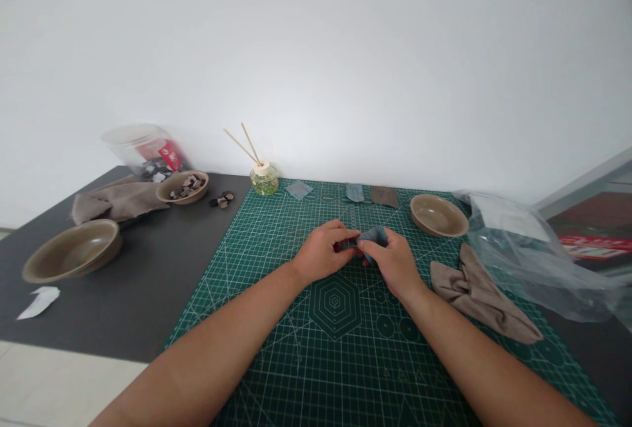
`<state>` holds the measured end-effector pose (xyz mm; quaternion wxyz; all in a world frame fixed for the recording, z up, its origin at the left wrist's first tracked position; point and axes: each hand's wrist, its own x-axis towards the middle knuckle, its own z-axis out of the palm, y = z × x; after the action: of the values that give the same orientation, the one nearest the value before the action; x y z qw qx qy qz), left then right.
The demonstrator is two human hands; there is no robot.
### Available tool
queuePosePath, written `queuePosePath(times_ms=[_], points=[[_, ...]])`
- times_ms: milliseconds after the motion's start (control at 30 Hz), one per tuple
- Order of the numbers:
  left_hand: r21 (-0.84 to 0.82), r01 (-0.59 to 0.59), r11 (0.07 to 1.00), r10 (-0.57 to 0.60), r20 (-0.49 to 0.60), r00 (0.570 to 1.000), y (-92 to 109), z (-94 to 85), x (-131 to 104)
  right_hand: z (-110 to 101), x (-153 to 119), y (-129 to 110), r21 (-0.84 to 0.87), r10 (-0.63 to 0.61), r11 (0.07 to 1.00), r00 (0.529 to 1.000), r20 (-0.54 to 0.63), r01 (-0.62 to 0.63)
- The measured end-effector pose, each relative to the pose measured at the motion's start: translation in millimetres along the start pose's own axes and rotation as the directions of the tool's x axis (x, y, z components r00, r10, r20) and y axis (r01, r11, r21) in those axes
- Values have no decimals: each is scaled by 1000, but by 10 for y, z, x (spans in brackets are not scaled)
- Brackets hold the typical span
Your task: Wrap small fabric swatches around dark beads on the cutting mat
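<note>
Above the green cutting mat (276, 243), my two hands meet in front of me. My right hand (395, 261) is closed on a small blue-grey piece of cloth (376, 236), which is folded or bunched between thumb and fingers. My left hand (323, 251) pinches at the cloth's left side; something small and dark shows at its fingertips, too little of it to name. Further back on the mat lie a light blue square packet (299, 189), a blue-grey cloth piece (354, 192) and a brown cloth square (384, 197).
A brown bowl (438, 215), a crumpled brown cloth (481, 295) and a clear plastic bag (523, 249) are at right. At left are a bowl of dark pieces (165, 189), loose pieces (222, 200), another bowl (74, 252), cloth (123, 200) and a plastic jar (143, 147). A reed diffuser (264, 180) stands behind.
</note>
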<state>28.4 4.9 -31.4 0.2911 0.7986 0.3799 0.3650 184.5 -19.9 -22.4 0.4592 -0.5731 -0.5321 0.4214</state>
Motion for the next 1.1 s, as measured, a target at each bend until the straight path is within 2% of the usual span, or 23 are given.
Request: queuePosePath(times_ms=[300, 733, 1100], points=[[22, -27, 999, 27, -5, 1000, 12, 0, -15, -16, -31, -42, 21, 33, 999, 999, 4, -33], [62, -102, 993, 103, -17, 995, 23, -3, -24, -3, -36, -101, -230, -24, 973, 1000, 15, 27], [36, -44, 998, 44, 3, 999, 26, 2, -1, 8, -30, -66, -190, -1, 982, 1000, 25, 6]])
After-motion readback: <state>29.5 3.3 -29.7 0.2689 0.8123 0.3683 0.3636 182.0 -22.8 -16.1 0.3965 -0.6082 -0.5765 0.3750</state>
